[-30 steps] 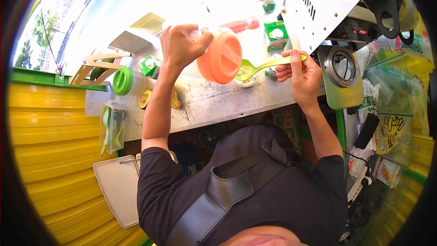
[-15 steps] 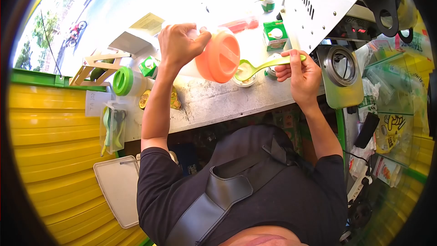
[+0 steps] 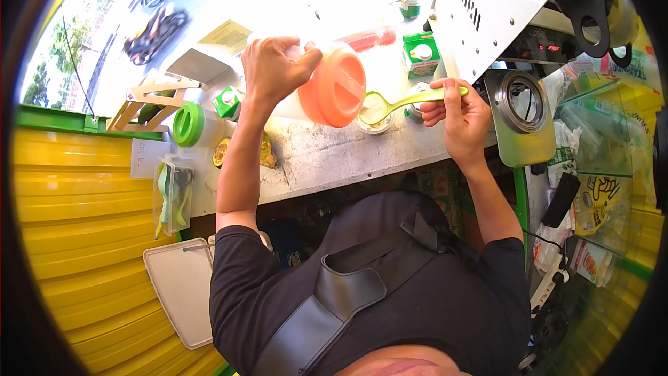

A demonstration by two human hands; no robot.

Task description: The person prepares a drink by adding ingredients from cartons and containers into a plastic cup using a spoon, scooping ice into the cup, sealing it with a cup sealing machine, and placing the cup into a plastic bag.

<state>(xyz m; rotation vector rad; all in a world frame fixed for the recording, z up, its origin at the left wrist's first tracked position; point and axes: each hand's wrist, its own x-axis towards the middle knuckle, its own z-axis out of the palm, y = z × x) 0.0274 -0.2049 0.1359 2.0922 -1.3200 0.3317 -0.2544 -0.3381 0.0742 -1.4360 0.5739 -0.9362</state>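
Note:
My left hand (image 3: 273,69) is wrapped round a pitcher with an orange lid (image 3: 335,87); the pitcher is tipped so its lid faces right and toward me. Pinched by its handle in my right hand (image 3: 459,115) is a lime-green spoon (image 3: 403,99). Something pale fills the spoon's bowl, right beside the lid's edge. Below the bowl, a small round cup (image 3: 376,126) stands on the metal counter (image 3: 334,160), partly hidden by the spoon and lid. A jar (image 3: 415,113) sits just right of that cup, behind the spoon handle.
A green carton (image 3: 420,56) stands behind my right hand, beside a white metal machine (image 3: 494,7). At left are a green-lidded container (image 3: 188,125), cut fruit (image 3: 268,152) and a clear utensil holder (image 3: 174,195). A sealing machine's ring plate (image 3: 522,118) juts out at right.
My hands, the pitcher and the spoon stay almost in place. Out on the street, motorcycles have come into view at the upper left.

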